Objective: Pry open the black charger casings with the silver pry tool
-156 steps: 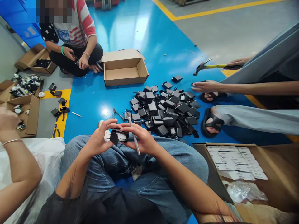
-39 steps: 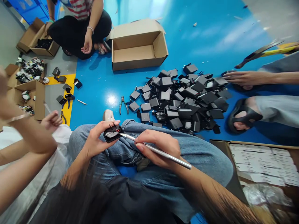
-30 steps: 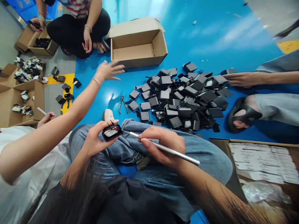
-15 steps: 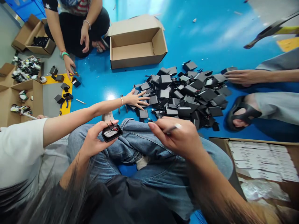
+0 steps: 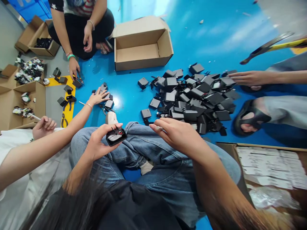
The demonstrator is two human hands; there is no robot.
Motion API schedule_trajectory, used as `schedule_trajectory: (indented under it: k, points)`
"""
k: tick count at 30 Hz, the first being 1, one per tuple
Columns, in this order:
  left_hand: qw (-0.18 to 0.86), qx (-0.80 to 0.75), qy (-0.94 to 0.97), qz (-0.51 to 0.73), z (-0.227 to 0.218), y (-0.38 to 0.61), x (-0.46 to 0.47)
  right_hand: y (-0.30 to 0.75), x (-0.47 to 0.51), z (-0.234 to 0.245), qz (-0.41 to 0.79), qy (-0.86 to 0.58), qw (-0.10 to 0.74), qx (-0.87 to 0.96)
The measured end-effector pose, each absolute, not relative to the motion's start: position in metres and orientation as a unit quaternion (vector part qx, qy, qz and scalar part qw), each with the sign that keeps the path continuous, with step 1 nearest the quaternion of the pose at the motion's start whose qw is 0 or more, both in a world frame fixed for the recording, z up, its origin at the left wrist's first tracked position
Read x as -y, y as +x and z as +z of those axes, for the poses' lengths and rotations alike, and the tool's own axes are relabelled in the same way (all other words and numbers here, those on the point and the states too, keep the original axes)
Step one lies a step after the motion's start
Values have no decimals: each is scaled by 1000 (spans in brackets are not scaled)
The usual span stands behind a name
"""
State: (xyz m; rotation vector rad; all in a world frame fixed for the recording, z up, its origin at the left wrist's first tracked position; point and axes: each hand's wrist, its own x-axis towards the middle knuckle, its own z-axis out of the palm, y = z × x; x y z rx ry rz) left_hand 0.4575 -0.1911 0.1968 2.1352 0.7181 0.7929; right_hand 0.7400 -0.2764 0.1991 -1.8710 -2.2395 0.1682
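My left hand (image 5: 97,140) is closed around an open black plastic case (image 5: 116,136). Inside that case are a white piece and some red wire, with two thin dark prongs at its upper edge by my thumb. My right hand (image 5: 176,135), to the right of the case and apart from it, pinches a slim rod-like tool (image 5: 158,127); most of the tool is hidden by my fingers. Beyond my right hand a pile of black cases (image 5: 189,95) lies on the blue floor, with a single black case (image 5: 145,113) at its near left edge.
An open cardboard box (image 5: 141,52) stands beyond the pile. At left, a co-worker's hand (image 5: 98,96) touches several cases. Pliers (image 5: 64,119) lie on the yellow stripe. On the right are another person's hand (image 5: 249,77), yellow-handled pliers (image 5: 266,48) and a box of white pieces (image 5: 271,163).
The neighbouring co-worker's hand has drawn several cases left, away from the pile. My right hand has turned, its tool now pointing differently. My left hand keeps the case almost still.
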Motion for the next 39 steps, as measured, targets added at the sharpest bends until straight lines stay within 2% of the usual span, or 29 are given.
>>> schedule_trajectory:
  k: [15, 23, 35, 39]
  points:
    - [397, -268, 820, 312, 194, 457, 191, 737, 274, 193, 136, -629, 73, 762]
    - [435, -337, 784, 286, 194, 457, 193, 736, 272, 195, 171, -637, 44, 750]
    - [423, -320, 785, 320, 188, 455, 192, 736, 273, 189, 168, -635, 36, 753]
    - [489, -366, 729, 310, 183, 454, 192, 734, 272, 192, 170, -634, 43, 754]
